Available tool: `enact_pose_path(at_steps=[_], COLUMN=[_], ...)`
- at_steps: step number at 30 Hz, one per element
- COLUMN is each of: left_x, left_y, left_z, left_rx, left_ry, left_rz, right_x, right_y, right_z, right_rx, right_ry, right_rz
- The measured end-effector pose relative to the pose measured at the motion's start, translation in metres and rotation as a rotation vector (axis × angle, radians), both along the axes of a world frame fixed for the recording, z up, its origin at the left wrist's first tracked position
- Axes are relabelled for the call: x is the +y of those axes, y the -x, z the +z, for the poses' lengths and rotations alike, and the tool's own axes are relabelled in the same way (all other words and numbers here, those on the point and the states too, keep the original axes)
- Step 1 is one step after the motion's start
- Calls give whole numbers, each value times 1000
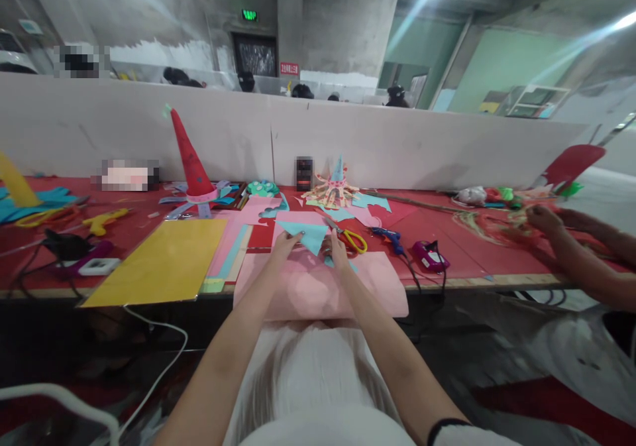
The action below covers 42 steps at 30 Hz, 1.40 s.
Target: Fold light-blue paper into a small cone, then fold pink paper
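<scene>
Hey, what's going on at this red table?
The left hand pinches a piece of light blue paper above a pink sheet. The right hand is at the paper's other side, near yellow-handled scissors; its grip is hard to see. A red cone stands to the left, and at the far right another person's hands touch stringy reddish strands.

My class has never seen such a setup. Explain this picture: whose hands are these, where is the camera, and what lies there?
No robot here: these are a person's bare hands, seen by a camera worn on the head, looking forward and down. The left hand holds a light-blue paper piece; the right hand is beside yellow-handled scissors, its grip unclear. On the red table lie a yellow sheet, a pink sheet and two glue guns, one yellow, one blue. A red cone stands at left.
</scene>
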<state>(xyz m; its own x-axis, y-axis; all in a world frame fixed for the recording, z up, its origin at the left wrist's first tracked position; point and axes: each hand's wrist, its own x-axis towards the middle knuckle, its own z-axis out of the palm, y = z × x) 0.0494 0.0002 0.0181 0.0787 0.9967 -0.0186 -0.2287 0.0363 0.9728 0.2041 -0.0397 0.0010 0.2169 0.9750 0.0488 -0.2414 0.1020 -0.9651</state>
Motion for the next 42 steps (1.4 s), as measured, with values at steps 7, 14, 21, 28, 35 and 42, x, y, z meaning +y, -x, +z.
enact_pose_path(at_steps=[7, 14, 21, 28, 35, 42], left_x=[-8, -9, -3, 6, -5, -7], left_y=[-3, -3, -2, 4, 8, 7], left_z=[5, 7, 0, 2, 10, 7], left_rx=[78, 170, 20, -221, -232, -316], left_ry=[2, -23, 28, 91, 10, 13], left_rz=[-42, -44, -18, 46, -11, -47], right_x=[-2, 0, 0, -8, -18, -25], right_y=[-2, -3, -3, 1, 6, 7], right_z=[1, -2, 0, 10, 13, 16], right_rx=[-168, -166, -203, -172, -215, -278], right_ry=[-76, -97, -96, -81, -108, -202], right_rz=[-113, -85, -133, -166, -237, -203])
